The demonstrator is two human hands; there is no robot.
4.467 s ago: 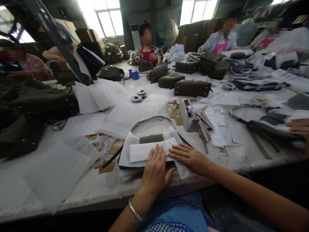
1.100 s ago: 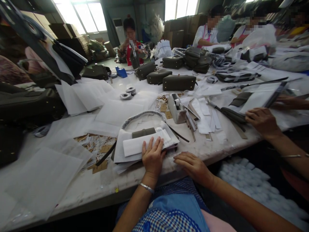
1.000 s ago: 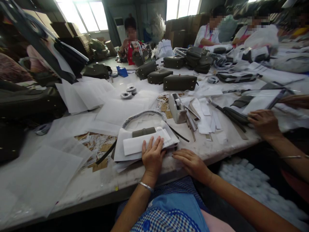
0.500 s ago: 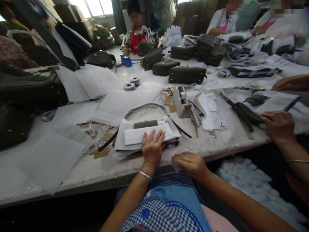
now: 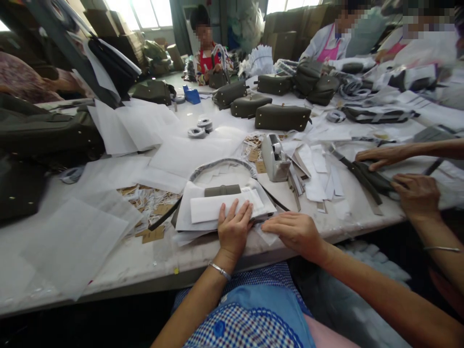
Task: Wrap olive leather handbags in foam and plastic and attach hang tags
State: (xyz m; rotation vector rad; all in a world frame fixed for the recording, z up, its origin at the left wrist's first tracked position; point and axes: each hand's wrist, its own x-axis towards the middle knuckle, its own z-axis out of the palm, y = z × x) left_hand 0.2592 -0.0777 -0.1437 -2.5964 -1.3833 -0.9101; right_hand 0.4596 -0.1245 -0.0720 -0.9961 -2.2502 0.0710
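A dark olive handbag (image 5: 222, 190) lies before me at the table edge, largely covered by white wrapping paper (image 5: 184, 212). Its wrapped handle (image 5: 221, 162) arches away from me, and dark straps stick out on both sides. Across its front rests a white folded pad (image 5: 206, 209). My left hand (image 5: 235, 229) presses on the pad with fingers stretched out. At the bag's near right corner, my right hand (image 5: 295, 232) has its fingers pinched together on a thin translucent sheet (image 5: 267, 236); the fingertips are partly hidden.
Beyond the bag stands a tape dispenser (image 5: 275, 157), beside white paper strips (image 5: 315, 169). Tags with strings (image 5: 155, 203) and translucent sheets (image 5: 79, 237) lie to the left. Several dark handbags (image 5: 282, 117) fill the back. A co-worker's hands (image 5: 416, 193) handle another bag at right.
My right hand has moved up and away from me to the bag's corner, with the thin sheet. My left hand stays on the pad. The co-worker's far hand has reached left onto their bag.
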